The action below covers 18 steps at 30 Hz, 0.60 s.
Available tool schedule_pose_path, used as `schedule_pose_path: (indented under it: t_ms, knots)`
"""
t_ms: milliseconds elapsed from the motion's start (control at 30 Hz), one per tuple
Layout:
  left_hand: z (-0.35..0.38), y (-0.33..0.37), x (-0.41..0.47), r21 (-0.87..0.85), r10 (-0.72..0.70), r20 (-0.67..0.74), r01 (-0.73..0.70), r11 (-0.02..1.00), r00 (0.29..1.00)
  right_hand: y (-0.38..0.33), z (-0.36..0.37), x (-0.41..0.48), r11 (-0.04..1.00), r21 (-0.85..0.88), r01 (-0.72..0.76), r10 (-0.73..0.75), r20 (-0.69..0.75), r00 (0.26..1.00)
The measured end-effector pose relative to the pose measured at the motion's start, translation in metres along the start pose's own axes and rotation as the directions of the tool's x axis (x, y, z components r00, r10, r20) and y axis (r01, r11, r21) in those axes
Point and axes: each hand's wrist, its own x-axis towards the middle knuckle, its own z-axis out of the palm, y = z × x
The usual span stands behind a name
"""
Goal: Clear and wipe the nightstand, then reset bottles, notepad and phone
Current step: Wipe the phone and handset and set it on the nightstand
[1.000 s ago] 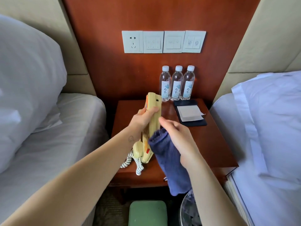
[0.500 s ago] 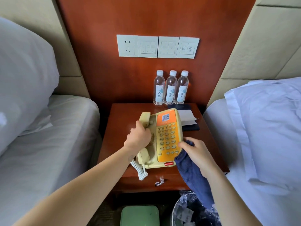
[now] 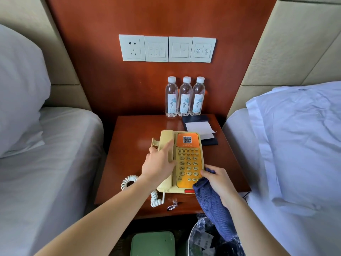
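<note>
Your left hand point(image 3: 158, 165) lies flat on the telephone point(image 3: 188, 159), fingers straight and relaxed along the cream handset point(image 3: 167, 139), which sits in its cradle on the left of the set; nothing is gripped. Your right hand point(image 3: 219, 182) is curled round a blue cloth point(image 3: 212, 204), holding it at the near right corner of the telephone, just beside the orange keypad, while the rest of the cloth hangs past the front edge of the nightstand point(image 3: 125, 154) above a waste bin point(image 3: 201, 239) with a clear liner. You have the telephone lying flat toward the front middle of the nightstand, its coiled cord point(image 3: 129, 182) spilling off the near left side. Three water bottles point(image 3: 184, 97) stand upright in a tight row at the back against the wood panel. To their right front lies the notepad point(image 3: 200, 128), white paper on a dark holder, its near edge just beside the telephone's far right corner. White-sheeted beds flank the nightstand on both sides.
</note>
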Motion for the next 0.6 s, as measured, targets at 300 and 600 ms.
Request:
schedule_pose_path:
  t_ms: [300,600]
  knots:
    - [-0.004,-0.025,0.009,0.066,0.085,-0.006,-0.085,0.994,0.996,-0.005,0.006,0.022,0.958,-0.278,0.064,-0.068,-0.005,0.998]
    - [0.012,-0.071,-0.048,0.241,0.162,-0.058,-0.144,0.96,0.985,0.018,0.017,-0.02,0.978,0.208,-0.009,0.157,-0.711,0.685]
